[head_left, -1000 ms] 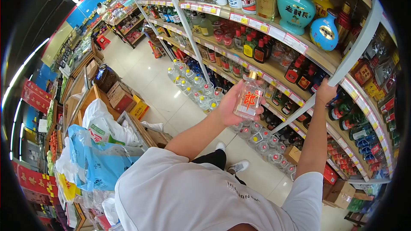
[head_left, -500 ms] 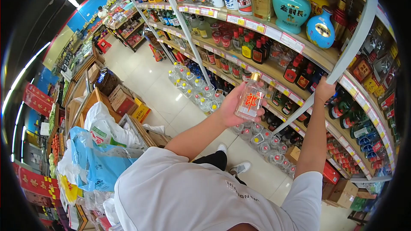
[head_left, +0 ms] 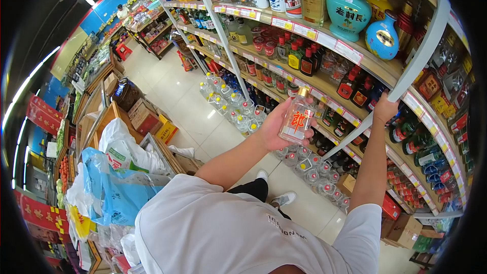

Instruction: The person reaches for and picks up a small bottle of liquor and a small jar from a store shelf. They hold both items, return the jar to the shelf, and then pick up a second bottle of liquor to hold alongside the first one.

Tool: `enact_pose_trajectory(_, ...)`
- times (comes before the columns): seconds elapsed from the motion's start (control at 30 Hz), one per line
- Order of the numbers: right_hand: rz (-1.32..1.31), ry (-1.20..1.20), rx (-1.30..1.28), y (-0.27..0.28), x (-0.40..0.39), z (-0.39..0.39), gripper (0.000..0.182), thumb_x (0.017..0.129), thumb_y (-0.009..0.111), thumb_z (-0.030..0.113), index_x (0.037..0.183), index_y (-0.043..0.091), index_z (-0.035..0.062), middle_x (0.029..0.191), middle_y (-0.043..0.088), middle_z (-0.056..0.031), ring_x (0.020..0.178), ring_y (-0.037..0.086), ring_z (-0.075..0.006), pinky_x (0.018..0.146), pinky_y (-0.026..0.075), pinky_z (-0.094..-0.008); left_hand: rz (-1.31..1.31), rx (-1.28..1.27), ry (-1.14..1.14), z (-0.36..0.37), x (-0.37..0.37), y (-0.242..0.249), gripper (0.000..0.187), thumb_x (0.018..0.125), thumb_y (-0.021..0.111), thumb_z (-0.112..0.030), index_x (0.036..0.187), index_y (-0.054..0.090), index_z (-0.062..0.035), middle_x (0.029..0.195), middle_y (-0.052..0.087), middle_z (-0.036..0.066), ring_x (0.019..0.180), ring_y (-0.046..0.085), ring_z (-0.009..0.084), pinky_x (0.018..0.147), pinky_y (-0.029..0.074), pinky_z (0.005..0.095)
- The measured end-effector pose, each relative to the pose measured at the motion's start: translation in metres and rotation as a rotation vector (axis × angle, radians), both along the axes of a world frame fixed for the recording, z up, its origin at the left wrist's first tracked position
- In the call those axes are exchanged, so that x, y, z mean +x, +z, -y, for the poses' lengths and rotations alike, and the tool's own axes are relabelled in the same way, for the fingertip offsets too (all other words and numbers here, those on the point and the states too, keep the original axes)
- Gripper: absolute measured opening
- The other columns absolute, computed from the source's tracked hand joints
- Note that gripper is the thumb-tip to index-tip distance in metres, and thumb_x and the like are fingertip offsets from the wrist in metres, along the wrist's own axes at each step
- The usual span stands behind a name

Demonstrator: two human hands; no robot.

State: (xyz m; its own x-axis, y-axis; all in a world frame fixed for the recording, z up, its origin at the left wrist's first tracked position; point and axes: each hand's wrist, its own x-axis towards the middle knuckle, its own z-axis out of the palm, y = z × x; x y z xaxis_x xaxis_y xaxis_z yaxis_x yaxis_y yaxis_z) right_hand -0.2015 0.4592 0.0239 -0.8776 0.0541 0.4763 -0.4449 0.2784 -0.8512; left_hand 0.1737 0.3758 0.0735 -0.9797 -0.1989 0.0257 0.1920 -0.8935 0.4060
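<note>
A clear glass bottle point(head_left: 297, 123) with a gold cap and a red character on its front is held upright in my left hand point(head_left: 275, 124), the fingers wrapped round it from behind. My right arm reaches out to the shelving. My right hand point(head_left: 386, 108) is at the grey shelf post point(head_left: 418, 50), beside a dark blue item on the shelf; its fingers are mostly hidden behind the post and shelf edge. Above, the shelf carries a turquoise jar-shaped bottle point(head_left: 348, 7) and a round blue bottle point(head_left: 382, 37).
Large clear jugs point(head_left: 248, 116) stand on the floor along the shelf foot. Plastic bags point(head_left: 119, 185) and cardboard boxes point(head_left: 144, 116) are on the left. A cardboard box point(head_left: 404, 230) sits at the lower right. Another person point(head_left: 122, 12) is far back.
The view has shifted very slightly. My left hand still holds the bottle in about the same place, and my right hand stays at the post.
</note>
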Motion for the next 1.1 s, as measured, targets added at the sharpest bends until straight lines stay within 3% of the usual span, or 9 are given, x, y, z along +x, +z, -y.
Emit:
enact_pose_trajectory(0.33, 0.000, -0.001, 0.009, -0.007, -0.007, 0.001, 0.048, 0.078, 0.068, 0.031, 0.109, 0.062, -0.0043, 0.095, 0.068, -0.0271, 0.092, 0.065, -0.0446, 0.080, 0.050, -0.0476, -0.011, 0.023, -0.003, -0.001, 0.000, 0.008, 0.053, 0.100, 0.031, -0.057, 0.141, 0.040, -0.0246, 0.111, 0.060, 0.020, 0.086, 0.058, 0.0353, 0.070, 0.047, 0.0519)
enact_pose_trajectory(0.43, -0.106, -0.028, 0.034, -0.017, -0.016, 0.003, 0.048, 0.081, 0.071, 0.031, 0.110, 0.060, -0.0065, 0.078, 0.070, -0.0193, 0.074, 0.070, -0.0336, 0.071, 0.052, -0.0419, -0.017, 0.060, 0.000, -0.003, 0.000, 0.012, 0.053, 0.100, 0.030, -0.057, 0.141, 0.041, -0.0251, 0.110, 0.060, 0.020, 0.085, 0.058, 0.0352, 0.069, 0.047, 0.0513)
enact_pose_trajectory(0.53, -0.125, -0.047, 0.039, -0.018, -0.018, 0.004, 0.047, 0.081, 0.071, 0.032, 0.106, 0.061, -0.0068, 0.079, 0.071, -0.0193, 0.074, 0.070, -0.0330, 0.071, 0.053, -0.0418, -0.020, 0.084, 0.018, -0.004, 0.003, 0.013, 0.052, 0.100, 0.029, -0.057, 0.140, 0.042, -0.0254, 0.110, 0.059, 0.020, 0.083, 0.058, 0.0354, 0.068, 0.046, 0.0509)
enact_pose_trajectory(0.63, 0.002, 0.026, -0.009, -0.011, -0.012, 0.002, 0.050, 0.079, 0.070, 0.031, 0.113, 0.061, -0.0056, 0.097, 0.069, -0.0263, 0.094, 0.065, -0.0441, 0.081, 0.050, -0.0466, -0.036, 0.098, 0.032, -0.005, 0.007, 0.009, 0.052, 0.100, 0.029, -0.056, 0.139, 0.044, -0.0254, 0.109, 0.059, 0.020, 0.083, 0.058, 0.0355, 0.068, 0.047, 0.0508)
enact_pose_trajectory(0.77, 0.010, 0.037, -0.019, -0.015, -0.016, 0.002, 0.050, 0.079, 0.070, 0.032, 0.113, 0.061, -0.0046, 0.099, 0.069, -0.0257, 0.094, 0.065, -0.0436, 0.083, 0.050, -0.0466, -0.027, 0.115, 0.027, -0.003, 0.011, 0.009, 0.052, 0.100, 0.029, -0.056, 0.139, 0.044, -0.0249, 0.107, 0.060, 0.020, 0.083, 0.058, 0.0355, 0.068, 0.047, 0.0506)
enact_pose_trajectory(0.87, -0.101, -0.088, 0.087, -0.020, -0.022, 0.005, 0.044, 0.081, 0.071, 0.032, 0.102, 0.062, -0.0065, 0.079, 0.071, -0.0181, 0.073, 0.071, -0.0308, 0.071, 0.053, -0.0408, -0.021, 0.104, 0.041, 0.005, 0.011, 0.010, 0.052, 0.100, 0.029, -0.057, 0.139, 0.044, -0.0248, 0.107, 0.061, 0.020, 0.083, 0.058, 0.0355, 0.068, 0.047, 0.0506)
enact_pose_trajectory(1.1, -0.065, -0.052, 0.015, -0.012, -0.012, 0.004, 0.045, 0.083, 0.070, 0.034, 0.100, 0.063, -0.0071, 0.075, 0.070, -0.0162, 0.067, 0.069, -0.0276, 0.068, 0.052, -0.0394, -0.039, 0.159, 0.038, 0.017, 0.022, 0.007, 0.054, 0.099, 0.028, -0.060, 0.139, 0.044, -0.0258, 0.107, 0.060, 0.020, 0.082, 0.058, 0.0347, 0.068, 0.046, 0.0506)
